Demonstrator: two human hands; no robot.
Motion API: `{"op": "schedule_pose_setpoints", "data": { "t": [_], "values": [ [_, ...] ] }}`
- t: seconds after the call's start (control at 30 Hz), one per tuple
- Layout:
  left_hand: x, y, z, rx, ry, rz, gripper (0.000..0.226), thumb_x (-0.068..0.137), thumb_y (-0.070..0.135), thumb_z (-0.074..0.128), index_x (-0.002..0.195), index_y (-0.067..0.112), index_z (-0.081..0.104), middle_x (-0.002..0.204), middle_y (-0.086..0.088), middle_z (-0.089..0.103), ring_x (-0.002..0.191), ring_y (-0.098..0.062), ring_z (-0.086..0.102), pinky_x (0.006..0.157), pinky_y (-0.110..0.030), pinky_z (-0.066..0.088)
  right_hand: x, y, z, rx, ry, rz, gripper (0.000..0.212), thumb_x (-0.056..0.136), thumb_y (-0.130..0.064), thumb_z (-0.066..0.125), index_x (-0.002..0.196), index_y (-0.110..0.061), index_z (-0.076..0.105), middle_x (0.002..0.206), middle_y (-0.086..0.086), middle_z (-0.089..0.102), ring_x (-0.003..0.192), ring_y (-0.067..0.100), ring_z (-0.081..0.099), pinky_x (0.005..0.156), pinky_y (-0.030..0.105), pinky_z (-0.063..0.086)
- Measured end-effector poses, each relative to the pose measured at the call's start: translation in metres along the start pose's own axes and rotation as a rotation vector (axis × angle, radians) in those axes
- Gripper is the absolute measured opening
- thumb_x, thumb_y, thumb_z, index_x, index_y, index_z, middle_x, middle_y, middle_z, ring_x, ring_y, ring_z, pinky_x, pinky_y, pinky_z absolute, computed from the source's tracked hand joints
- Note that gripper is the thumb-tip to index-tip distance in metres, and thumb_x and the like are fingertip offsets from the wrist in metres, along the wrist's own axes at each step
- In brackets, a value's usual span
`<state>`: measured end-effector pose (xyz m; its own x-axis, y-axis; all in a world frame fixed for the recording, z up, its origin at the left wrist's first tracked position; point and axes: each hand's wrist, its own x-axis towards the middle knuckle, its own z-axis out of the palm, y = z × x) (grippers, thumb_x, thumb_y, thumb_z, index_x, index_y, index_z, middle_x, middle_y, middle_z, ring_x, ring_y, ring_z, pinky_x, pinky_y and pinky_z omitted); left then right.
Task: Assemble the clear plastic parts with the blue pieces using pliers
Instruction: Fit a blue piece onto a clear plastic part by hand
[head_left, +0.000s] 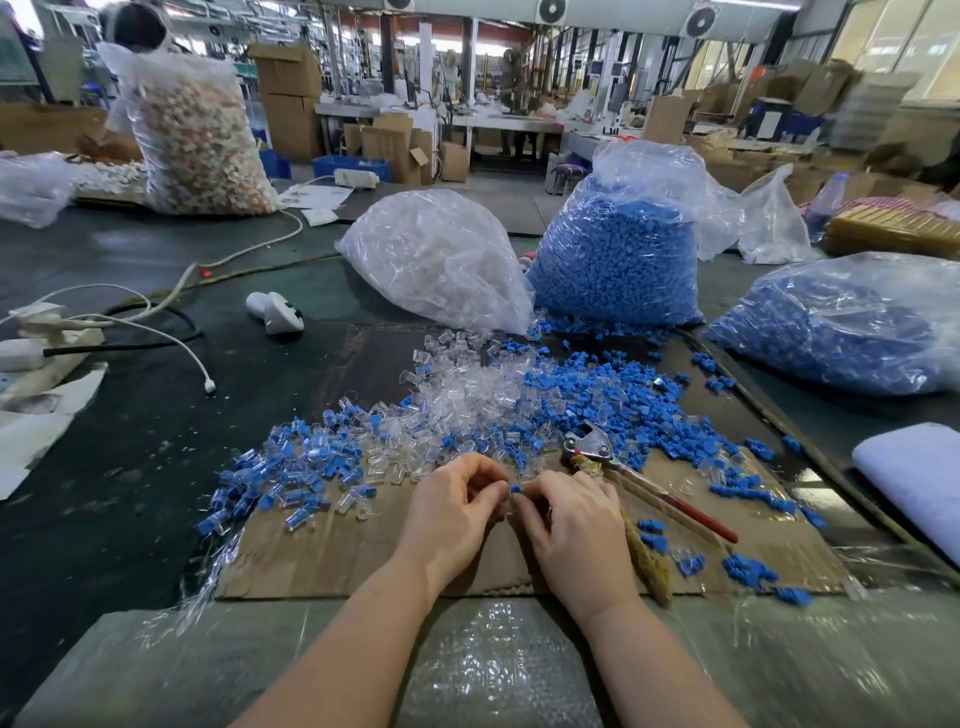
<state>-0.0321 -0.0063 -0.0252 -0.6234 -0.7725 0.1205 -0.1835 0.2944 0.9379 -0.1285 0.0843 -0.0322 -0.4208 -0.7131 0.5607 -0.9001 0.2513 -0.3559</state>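
Assembled clear-and-blue units (270, 478): heap left of left hand, on cardboard sheet (363, 551). Left hand (451, 506): fingers curled, whether gripping a clear part cannot be told. Blue piece (515, 490): pinched by right hand (571, 525), between both hands. Pliers (613, 460): just right of right hand, red handles, lying among loose blue pieces (597, 395). No legible writing.

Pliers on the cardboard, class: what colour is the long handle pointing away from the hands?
Red, on the pliers lying beside the right hand; head view shows it.

Bright, even light fills the big room. Shiny clear plastic bags (441, 260) glare. Edges bend and look blurry.
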Motion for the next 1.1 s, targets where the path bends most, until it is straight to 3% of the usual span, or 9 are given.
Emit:
{"op": "schedule_pose_setpoints", "data": {
  "t": [0.1, 0.27, 0.63, 0.87, 0.97, 1.1],
  "values": [
    [0.0008, -0.0004, -0.0004, -0.006, 0.005, 0.006, 0.015, 0.088, 0.005, 0.06, 0.084, 0.019, 0.062, 0.078, -0.006, 0.067, 0.072, -0.016, 0.064, 0.072, -0.025, 0.055, 0.0, 0.0004, -0.0008, 0.05, 0.004, -0.013, 0.012, 0.077, -0.021, 0.075, 0.082, -0.018, 0.064, 0.078, -0.005, 0.065, 0.073, 0.018, 0.059, 0.07, 0.034, 0.042],
    [0.0004, -0.0004, -0.0011, -0.059, -0.01, 0.012, 0.017, 0.088, 0.002, 0.058, 0.085, 0.018, 0.064, 0.077, -0.008, 0.067, 0.067, -0.01, 0.062, 0.068, -0.023, 0.054, 0.0006, 0.0022, -0.0012, 0.087, -0.058, -0.045, 0.022, 0.08, -0.019, 0.073, 0.102, -0.017, 0.068, 0.09, -0.003, 0.064, 0.084, 0.02, 0.059, 0.077, 0.038, 0.047],
    [0.0008, -0.0003, -0.0004, 0.007, 0.003, 0.048, 0.019, 0.083, 0.005, 0.065, 0.081, 0.024, 0.065, 0.078, 0.001, 0.069, 0.074, -0.01, 0.063, 0.07, -0.016, 0.05, 0.0012, 0.0033, -0.0014, 0.111, -0.039, -0.055, 0.014, 0.081, -0.021, 0.072, 0.093, -0.014, 0.07, 0.084, 0.0, 0.063, 0.078, 0.022, 0.057, 0.071, 0.039, 0.048],
    [0.0021, -0.001, -0.0001, 0.021, 0.023, 0.041, 0.014, 0.081, 0.008, 0.069, 0.08, 0.021, 0.065, 0.077, 0.001, 0.067, 0.072, -0.009, 0.061, 0.069, -0.014, 0.049, 0.0007, 0.0018, -0.001, 0.104, 0.049, -0.073, 0.023, 0.074, -0.012, 0.07, 0.096, -0.009, 0.066, 0.089, 0.003, 0.063, 0.083, 0.024, 0.059, 0.076, 0.038, 0.05],
    [0.0021, -0.0007, 0.0002, 0.001, 0.029, 0.028, 0.017, 0.081, 0.006, 0.069, 0.078, 0.022, 0.064, 0.076, 0.0, 0.067, 0.07, -0.008, 0.06, 0.068, -0.016, 0.049, 0.0004, 0.0019, -0.002, 0.102, 0.081, -0.009, 0.025, 0.073, -0.015, 0.065, 0.097, -0.009, 0.066, 0.091, 0.003, 0.062, 0.087, 0.026, 0.059, 0.078, 0.037, 0.046],
    [0.0014, -0.0008, -0.0003, 0.016, 0.03, 0.026, 0.014, 0.081, 0.007, 0.069, 0.079, 0.021, 0.065, 0.078, -0.002, 0.068, 0.075, -0.015, 0.064, 0.072, -0.021, 0.053, 0.0015, 0.0014, -0.0039, 0.067, 0.085, 0.024, 0.026, 0.071, -0.007, 0.075, 0.096, -0.009, 0.067, 0.092, 0.004, 0.062, 0.089, 0.027, 0.059, 0.078, 0.039, 0.045]
  ]
}}
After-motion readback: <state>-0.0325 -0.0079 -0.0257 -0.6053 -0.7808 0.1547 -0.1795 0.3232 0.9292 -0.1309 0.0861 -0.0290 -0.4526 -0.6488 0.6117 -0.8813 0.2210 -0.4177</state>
